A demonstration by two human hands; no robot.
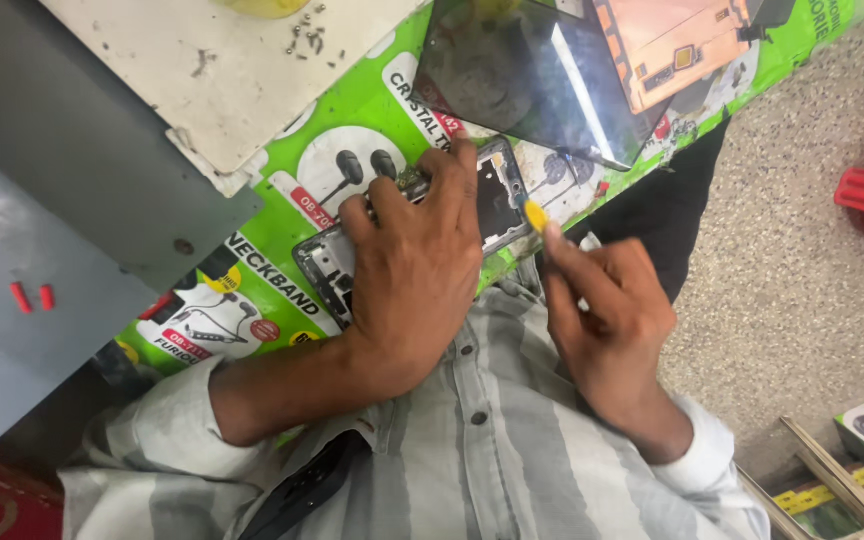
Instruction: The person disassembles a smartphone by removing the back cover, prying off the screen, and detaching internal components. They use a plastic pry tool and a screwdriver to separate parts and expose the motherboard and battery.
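One opened phone frame (pixel 497 200) lay on the green printed sheet (pixel 352 120) at the near edge of the bench, partly hidden under the left hand (pixel 417 280), whose fingers were spread and pressed down flat across it. The right hand (pixel 607 320) was closed in a pinch on one small tool with a yellow tip (pixel 535 215), the tip touching the frame's right edge. One dark glass panel (pixel 532 75) lay tilted just above the frame, near an orange-printed box (pixel 672 40). The green sheet carried white oval and round patches with pictures of earphones and small red label tabs. Two red caps (pixel 32 297) sat side by side on the grey surface (pixel 12 250) at the left — well apart from the hands. One off-white board (pixel 222 70) held a scatter of tiny screws (pixel 307 38), too small to count.
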